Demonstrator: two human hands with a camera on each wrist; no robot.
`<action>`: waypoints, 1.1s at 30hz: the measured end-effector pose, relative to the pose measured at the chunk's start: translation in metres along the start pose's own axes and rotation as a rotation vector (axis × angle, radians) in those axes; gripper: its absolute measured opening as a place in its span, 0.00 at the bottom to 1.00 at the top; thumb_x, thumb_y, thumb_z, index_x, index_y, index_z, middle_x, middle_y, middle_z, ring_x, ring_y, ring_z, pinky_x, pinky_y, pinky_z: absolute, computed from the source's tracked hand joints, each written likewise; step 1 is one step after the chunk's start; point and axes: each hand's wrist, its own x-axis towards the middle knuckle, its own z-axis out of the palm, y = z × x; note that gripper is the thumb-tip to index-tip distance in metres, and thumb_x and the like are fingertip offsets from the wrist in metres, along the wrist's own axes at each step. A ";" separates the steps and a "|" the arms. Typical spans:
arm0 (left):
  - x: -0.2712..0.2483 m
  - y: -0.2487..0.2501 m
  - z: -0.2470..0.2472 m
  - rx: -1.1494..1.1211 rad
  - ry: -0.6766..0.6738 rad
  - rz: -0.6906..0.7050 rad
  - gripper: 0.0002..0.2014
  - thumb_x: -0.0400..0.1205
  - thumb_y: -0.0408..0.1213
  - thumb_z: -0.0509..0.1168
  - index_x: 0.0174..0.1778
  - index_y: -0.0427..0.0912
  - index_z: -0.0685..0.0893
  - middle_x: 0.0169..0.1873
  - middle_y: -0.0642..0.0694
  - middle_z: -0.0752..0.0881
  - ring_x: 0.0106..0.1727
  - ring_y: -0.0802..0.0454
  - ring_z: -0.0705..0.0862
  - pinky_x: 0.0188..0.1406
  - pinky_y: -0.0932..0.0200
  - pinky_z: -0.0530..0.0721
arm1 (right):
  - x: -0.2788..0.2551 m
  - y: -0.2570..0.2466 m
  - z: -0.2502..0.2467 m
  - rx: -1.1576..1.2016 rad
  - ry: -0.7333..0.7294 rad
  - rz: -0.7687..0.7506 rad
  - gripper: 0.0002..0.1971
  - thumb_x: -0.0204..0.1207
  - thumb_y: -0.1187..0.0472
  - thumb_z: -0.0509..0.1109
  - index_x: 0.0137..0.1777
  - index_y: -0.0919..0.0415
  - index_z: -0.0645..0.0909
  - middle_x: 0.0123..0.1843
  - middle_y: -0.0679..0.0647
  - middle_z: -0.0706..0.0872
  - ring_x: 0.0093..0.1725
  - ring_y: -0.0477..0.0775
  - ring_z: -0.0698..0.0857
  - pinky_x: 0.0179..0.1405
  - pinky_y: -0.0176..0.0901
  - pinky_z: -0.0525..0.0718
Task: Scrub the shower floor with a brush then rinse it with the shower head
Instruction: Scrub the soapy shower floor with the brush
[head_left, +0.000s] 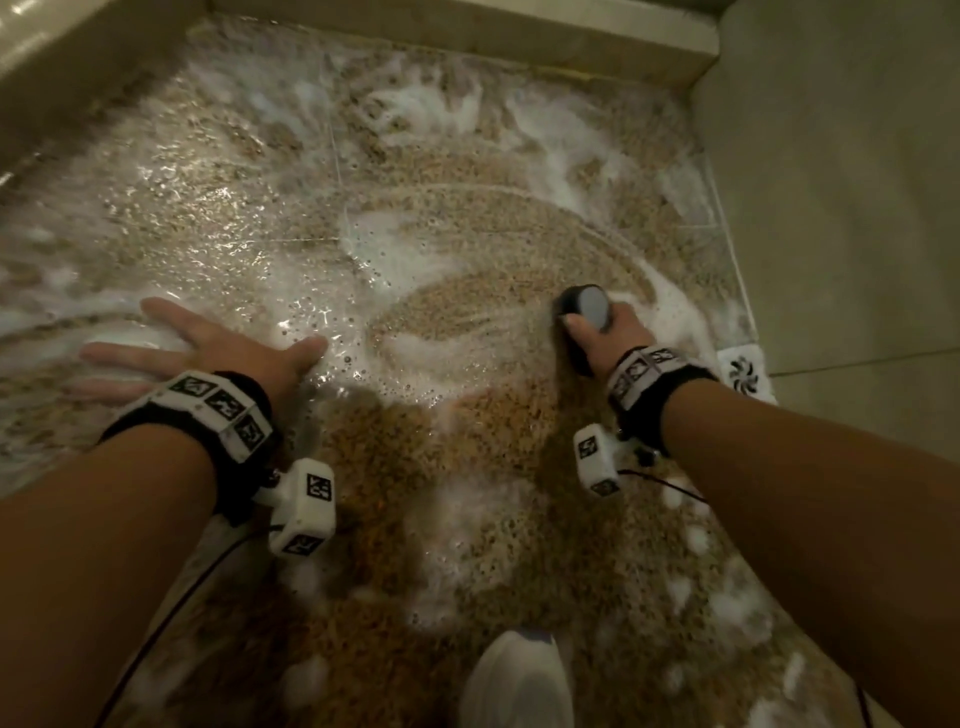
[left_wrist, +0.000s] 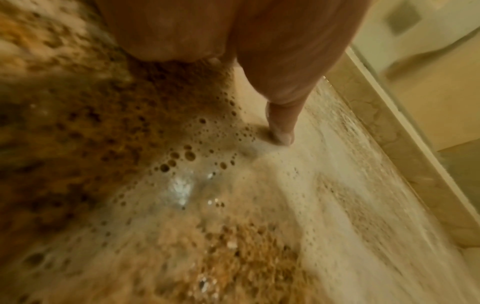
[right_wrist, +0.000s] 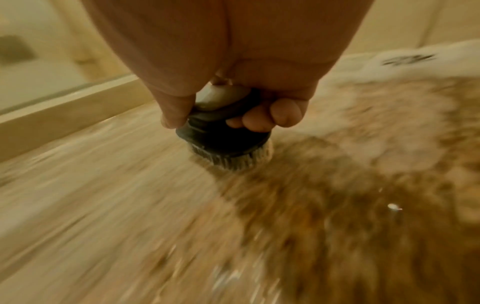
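Scrubbing stage. The right hand (head_left: 605, 332) is clamped around the knob of the brush (right_wrist: 223, 142), thumb on one side and curled fingers (right_wrist: 262, 121) on the other, with the bristles pressed to the shower floor (head_left: 467, 249). Taking the white floor drain (head_left: 744, 373) as landmark, the brush sits near it, on the side towards the floor's middle. The left hand (head_left: 208, 345) lies flat with fingers spread, far across the floor from the drain, bracing in the suds (left_wrist: 298, 185). The brush is short and round; its axis runs from knob to bristles, tilted slightly, with bristles pointing down. Probable hazards: the bracing palm may slide on the soapy film, tipping the person forward; the wet knob may twist out of the grip; lather may leave patches unscrubbed. The shower head is not in view.
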 end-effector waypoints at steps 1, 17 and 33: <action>0.000 0.000 0.001 0.000 0.009 -0.002 0.77 0.61 0.77 0.77 0.89 0.54 0.28 0.85 0.31 0.24 0.86 0.19 0.32 0.81 0.14 0.48 | 0.015 0.018 -0.011 -0.003 0.026 0.069 0.39 0.82 0.37 0.66 0.84 0.61 0.62 0.77 0.64 0.76 0.69 0.69 0.80 0.53 0.51 0.76; 0.041 -0.017 0.024 -0.120 0.110 0.059 0.86 0.28 0.91 0.60 0.80 0.67 0.22 0.89 0.29 0.38 0.86 0.13 0.47 0.73 0.09 0.59 | 0.046 0.050 -0.020 0.094 0.070 0.208 0.48 0.79 0.34 0.67 0.88 0.60 0.53 0.83 0.65 0.68 0.75 0.72 0.76 0.68 0.60 0.79; 0.015 -0.020 0.013 0.023 0.075 0.124 0.79 0.47 0.87 0.70 0.84 0.64 0.26 0.88 0.33 0.28 0.86 0.14 0.41 0.79 0.12 0.53 | 0.030 0.044 -0.023 -0.143 0.022 -0.052 0.39 0.80 0.32 0.65 0.82 0.57 0.65 0.72 0.62 0.80 0.60 0.67 0.83 0.54 0.53 0.80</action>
